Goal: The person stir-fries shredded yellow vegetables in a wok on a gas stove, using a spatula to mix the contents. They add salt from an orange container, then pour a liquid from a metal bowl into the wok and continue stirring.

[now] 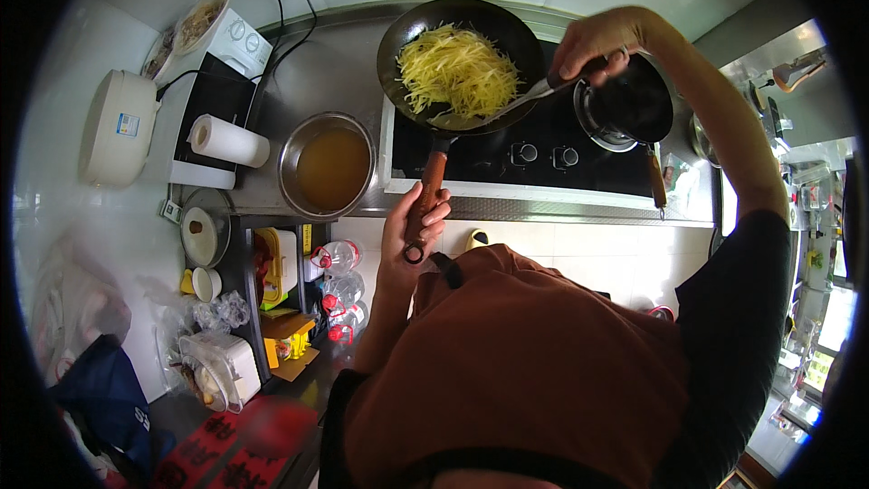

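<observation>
A dark wok with a wooden handle stands over the left part of the black gas cooktop. Thin yellow shreds, likely potato, lie heaped inside it. My left hand is closed around the wok's wooden handle. My right hand, above the cooktop, grips the handle of a metal spatula; the spatula's blade reaches into the lower right of the wok, at the edge of the shreds, where it is partly hard to make out.
A smaller black pan sits on the right burner, its wooden handle towards me. Left of the cooktop are a steel bowl of brownish liquid, a paper towel roll and a white microwave oven. Water bottles stand on the floor.
</observation>
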A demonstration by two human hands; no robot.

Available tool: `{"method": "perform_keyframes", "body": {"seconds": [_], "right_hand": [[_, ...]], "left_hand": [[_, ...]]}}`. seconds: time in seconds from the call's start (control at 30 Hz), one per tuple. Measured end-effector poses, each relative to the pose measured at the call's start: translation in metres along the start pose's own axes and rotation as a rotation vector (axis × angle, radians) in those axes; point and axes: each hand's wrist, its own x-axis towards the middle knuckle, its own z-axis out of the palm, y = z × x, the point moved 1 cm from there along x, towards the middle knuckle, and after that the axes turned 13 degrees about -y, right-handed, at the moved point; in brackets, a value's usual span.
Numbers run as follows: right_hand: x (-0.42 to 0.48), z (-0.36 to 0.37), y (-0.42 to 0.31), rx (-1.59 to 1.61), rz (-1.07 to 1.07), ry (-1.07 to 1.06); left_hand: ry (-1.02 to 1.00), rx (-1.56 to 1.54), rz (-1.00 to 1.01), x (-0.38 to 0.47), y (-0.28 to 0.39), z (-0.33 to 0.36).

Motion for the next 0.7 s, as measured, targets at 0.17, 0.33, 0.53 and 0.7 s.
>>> {"method": "perform_keyframes", "body": {"seconds": [0.17, 0.33, 0.53, 0.7], "right_hand": [[0.038, 0.011, -0.024, 0.047, -0.103, 0.045], [0.102, 0.072, 0.007, 0.420, -0.326, 0.303], [0.112, 0.117, 0.054, 0.855, -0.557, 0.381], [0.071, 0.147, 0.080, 1.225, -0.781, 0.172]], "left_hand": [[-0.001, 0.049, -0.021, -0.001, 0.000, -0.004], [-0.020, 0.031, 0.006, 0.002, -0.002, 0.001], [0.088, -0.017, 0.144, 0.002, -0.010, 0.000], [-0.152, -0.072, 0.059, -0.001, -0.005, -0.007]]}}
